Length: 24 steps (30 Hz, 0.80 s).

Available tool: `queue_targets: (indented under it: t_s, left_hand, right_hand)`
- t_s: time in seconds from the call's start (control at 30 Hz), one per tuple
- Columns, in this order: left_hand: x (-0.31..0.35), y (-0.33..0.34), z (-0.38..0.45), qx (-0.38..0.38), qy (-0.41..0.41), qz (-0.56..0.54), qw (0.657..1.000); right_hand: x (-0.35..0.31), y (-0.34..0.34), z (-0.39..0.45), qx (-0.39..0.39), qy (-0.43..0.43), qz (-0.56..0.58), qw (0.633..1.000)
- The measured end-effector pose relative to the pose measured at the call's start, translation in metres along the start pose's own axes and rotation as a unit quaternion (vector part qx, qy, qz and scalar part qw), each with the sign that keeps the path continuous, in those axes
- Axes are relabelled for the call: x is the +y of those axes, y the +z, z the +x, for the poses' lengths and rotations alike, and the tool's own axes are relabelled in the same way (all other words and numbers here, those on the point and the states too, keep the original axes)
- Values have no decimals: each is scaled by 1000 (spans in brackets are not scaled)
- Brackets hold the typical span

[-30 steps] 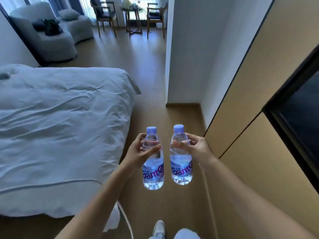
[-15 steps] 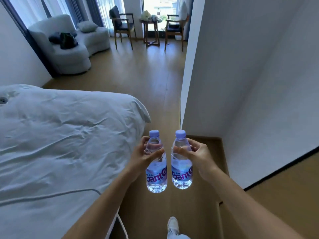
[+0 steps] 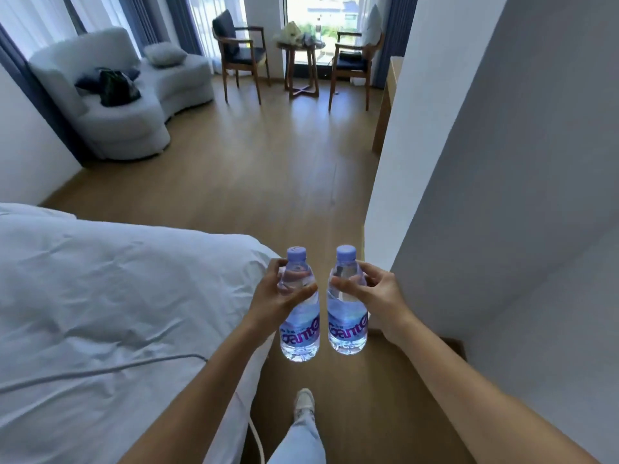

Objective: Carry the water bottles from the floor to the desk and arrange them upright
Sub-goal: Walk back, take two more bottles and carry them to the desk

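Observation:
I hold two clear plastic water bottles with lilac caps and purple-lettered labels, both upright in the air in front of me. My left hand (image 3: pixel 273 298) grips the left bottle (image 3: pixel 299 326) around its upper body. My right hand (image 3: pixel 376 296) grips the right bottle (image 3: pixel 346 321) the same way. The bottles hang side by side, a small gap between them, above the wooden floor (image 3: pixel 268 169). A wooden desk edge (image 3: pixel 385 105) shows past the white wall corner on the right.
A bed with white bedding (image 3: pixel 100 313) fills the left. A white wall (image 3: pixel 469 162) stands close on the right. Ahead are a grey sofa (image 3: pixel 127 105), two wooden chairs (image 3: pixel 241 58) and a small round table (image 3: pixel 301 61) by the window. My foot (image 3: pixel 303 403) is on the floor.
I have walked forward along the bed with both bottles held the same way. The wood panel and dark screen on the right have left the view; the sitting area is nearer.

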State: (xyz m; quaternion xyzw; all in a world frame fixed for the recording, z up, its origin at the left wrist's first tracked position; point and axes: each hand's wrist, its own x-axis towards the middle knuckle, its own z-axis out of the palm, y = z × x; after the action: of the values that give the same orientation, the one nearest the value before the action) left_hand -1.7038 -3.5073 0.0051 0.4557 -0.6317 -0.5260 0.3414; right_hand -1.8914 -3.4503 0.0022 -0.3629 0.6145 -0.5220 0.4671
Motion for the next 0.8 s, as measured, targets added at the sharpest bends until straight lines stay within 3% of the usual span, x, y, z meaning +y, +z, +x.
queue_targets:
  t_s: [0.27, 0.63, 0.8]
  left_hand:
    - [18, -36, 224, -21, 3, 21, 1000]
    - [18, -40, 546, 6, -7, -6, 1000]
    - [36, -39, 685, -11, 11, 30, 999]
  right_hand:
    - [-57, 14, 211, 22, -3, 11, 1000]
    - [-96, 7, 532, 17, -30, -32, 999]
    - [-137, -10, 657, 11, -37, -23, 999]
